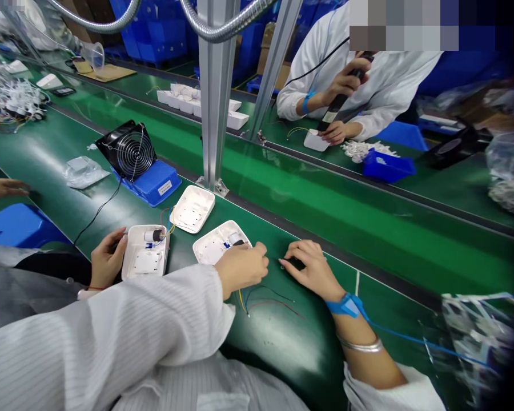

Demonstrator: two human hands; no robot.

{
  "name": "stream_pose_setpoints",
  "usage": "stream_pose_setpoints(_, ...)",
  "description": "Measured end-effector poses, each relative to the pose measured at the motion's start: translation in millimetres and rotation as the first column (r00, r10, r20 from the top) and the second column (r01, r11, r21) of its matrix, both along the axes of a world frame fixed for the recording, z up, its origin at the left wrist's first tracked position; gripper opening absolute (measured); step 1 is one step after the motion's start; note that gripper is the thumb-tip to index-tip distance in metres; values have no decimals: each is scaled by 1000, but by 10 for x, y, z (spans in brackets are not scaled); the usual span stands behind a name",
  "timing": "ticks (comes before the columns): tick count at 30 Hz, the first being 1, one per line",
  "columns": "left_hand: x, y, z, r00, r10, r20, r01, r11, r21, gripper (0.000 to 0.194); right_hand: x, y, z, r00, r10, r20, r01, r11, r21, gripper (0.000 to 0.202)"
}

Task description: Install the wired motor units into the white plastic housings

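Note:
My left hand [243, 265] is closed over the right end of a white plastic housing [212, 245], fingers curled together. What they grip is hidden. Inside that housing a motor and a small blue connector partly show. Loose wires [243, 301], yellow, blue and red, trail onto the table from beneath this hand. To its right, my right hand [310, 265] wears a blue wrist strap [345, 305]; thumb and index finger almost meet, with a tiny speck at their tips too small to name. A second white housing [192, 208], without a motor, lies behind my left hand.
At left a co-worker's hand [107, 260] touches another housing with a motor [145, 265]. A black fan [132, 151] sits on a blue bin [158, 182]. A metal post [216, 108] stands ahead. Across the green belt [325, 194] a person works with a driver [338, 103].

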State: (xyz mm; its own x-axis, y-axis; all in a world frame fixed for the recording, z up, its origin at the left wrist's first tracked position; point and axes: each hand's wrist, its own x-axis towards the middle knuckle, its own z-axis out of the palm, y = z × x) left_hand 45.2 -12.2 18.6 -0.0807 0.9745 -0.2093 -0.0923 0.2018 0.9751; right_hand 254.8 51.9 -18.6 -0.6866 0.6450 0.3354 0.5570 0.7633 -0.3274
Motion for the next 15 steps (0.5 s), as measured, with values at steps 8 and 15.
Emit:
stream_pose_setpoints(8,-322,-116,416,-292,21,-956,873,413,-257,30,32,-81,-83,993,22,114,-24,1000,18,20)
stream_pose_setpoints(15,-706,-293,975,-763,386,-519,646,434,-627,19,88,-74,-169,997,66,48,-70,994,83,26)
